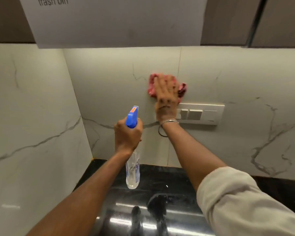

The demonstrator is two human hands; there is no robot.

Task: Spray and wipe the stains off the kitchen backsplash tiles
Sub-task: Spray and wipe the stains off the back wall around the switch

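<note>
- Fingers of the right hand are spread flat and wide. They press a pink cloth against the tiles.
- Fingers of the left hand are curled tight around the neck of a spray bottle. The blue nozzle points up at the wall.
- The bottle hangs in the air, well above the black counter. It looks clear and almost empty, but I cannot be sure.
- The cloth sits on the back wall, right on the thin line where two tiles meet. It is just above a white switch plate.
- I think the wiping step is going on now. The spray seems done for this spot.
- Next, I think the hand should rub the cloth over the spot and keep it off the switches. Wet spray near switches could be bad.
- After that, the bottle may need to aim at a new spot.
- I cannot see any stain. The hand and cloth cover that part of the wall, and they are blurry.
- Grey lines on the tiles look like marble marks, not dirt.
- A thin dark loop hangs by the right wrist. I cannot tell what it is.
- A paper sign at the top is cut off. Only "trash bin" shows.
- Something shiny at the bottom is cut off too.
</note>
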